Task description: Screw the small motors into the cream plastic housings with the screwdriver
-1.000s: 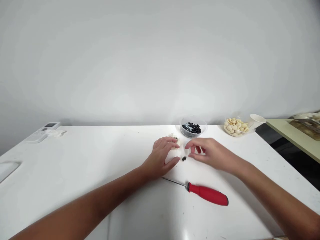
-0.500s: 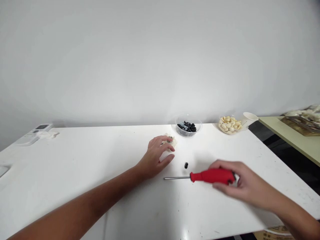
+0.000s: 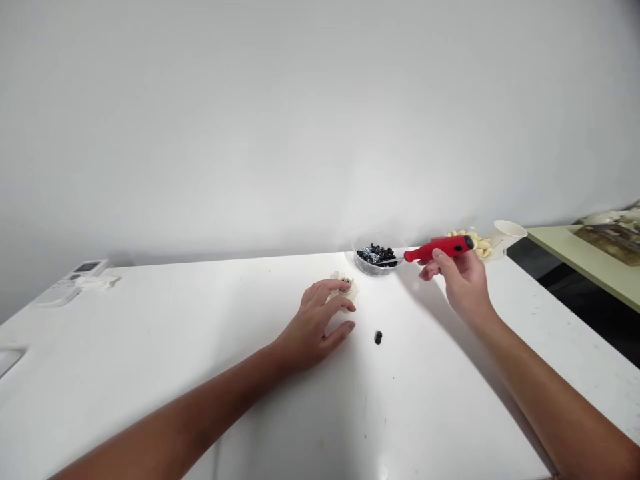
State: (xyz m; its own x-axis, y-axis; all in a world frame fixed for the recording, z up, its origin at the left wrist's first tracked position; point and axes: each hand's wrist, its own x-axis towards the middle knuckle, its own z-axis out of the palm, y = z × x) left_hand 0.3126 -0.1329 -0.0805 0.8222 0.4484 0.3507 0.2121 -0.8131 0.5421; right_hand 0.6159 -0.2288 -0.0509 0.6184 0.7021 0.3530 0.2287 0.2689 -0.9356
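Note:
My right hand (image 3: 465,283) is closed round the handle of a red screwdriver (image 3: 430,251). The metal shaft points left, and its tip is over or in a clear round tub (image 3: 374,269) of small black parts (image 3: 383,254) and shiny screws. My left hand (image 3: 320,317) rests on the table with its fingers spread. Its fingertips touch a small off-white piece with a round metal centre (image 3: 345,287), partly hidden by the fingers. To the right of that hand lies a single small black part (image 3: 379,337) on the white tabletop.
Behind the screwdriver stands a clear bowl of cream-coloured pieces (image 3: 483,248), with a white cup (image 3: 509,233) next to it. A white remote control (image 3: 70,280) lies at the far left. The wall borders the table's back edge; a greenish table (image 3: 580,260) is at right.
My right hand has carried the screwdriver from the table's front up and back to the tub. The left hand has stayed at the off-white piece, and the view has shifted slightly.

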